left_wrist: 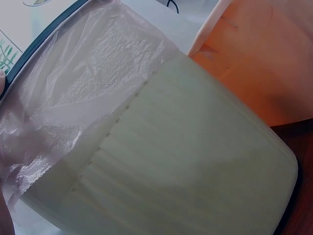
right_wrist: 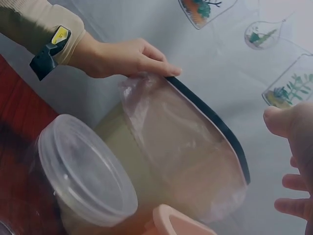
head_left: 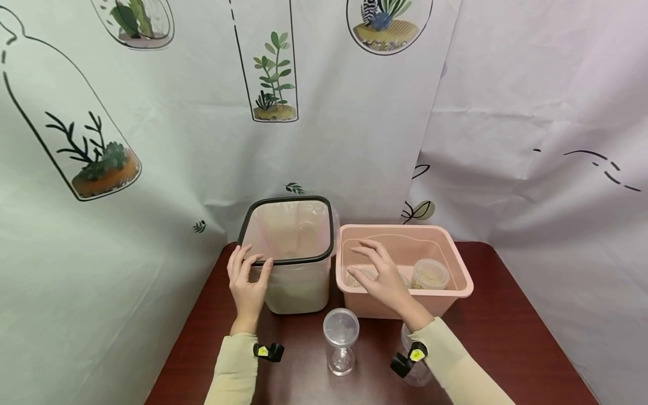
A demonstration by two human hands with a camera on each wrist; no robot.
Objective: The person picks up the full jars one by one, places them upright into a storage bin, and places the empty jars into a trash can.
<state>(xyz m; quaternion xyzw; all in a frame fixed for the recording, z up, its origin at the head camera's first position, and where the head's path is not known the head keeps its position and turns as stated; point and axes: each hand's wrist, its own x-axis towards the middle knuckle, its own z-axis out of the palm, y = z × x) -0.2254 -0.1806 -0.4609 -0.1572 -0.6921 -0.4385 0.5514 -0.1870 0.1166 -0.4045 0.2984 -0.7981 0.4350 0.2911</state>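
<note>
A pale bin (head_left: 298, 289) with a black rim and a thin pink liner (left_wrist: 83, 83) stands at the back of the dark red table. My left hand (head_left: 246, 281) rests on its front left rim with fairly straight fingers, as the right wrist view also shows of this hand (right_wrist: 122, 56). To the bin's right sits a pink tub (head_left: 405, 229) holding a lidded jar of pale contents (head_left: 430, 274); a second jar is partly hidden under my hand. My right hand (head_left: 377, 270) hovers over the tub, fingers spread, holding nothing.
A clear lidded jar (head_left: 341, 337) stands on the table (head_left: 506, 337) in front of the tub, and another jar (head_left: 415, 374) lies half hidden under my right forearm. A printed cloth backdrop (head_left: 152, 169) closes in behind and on both sides.
</note>
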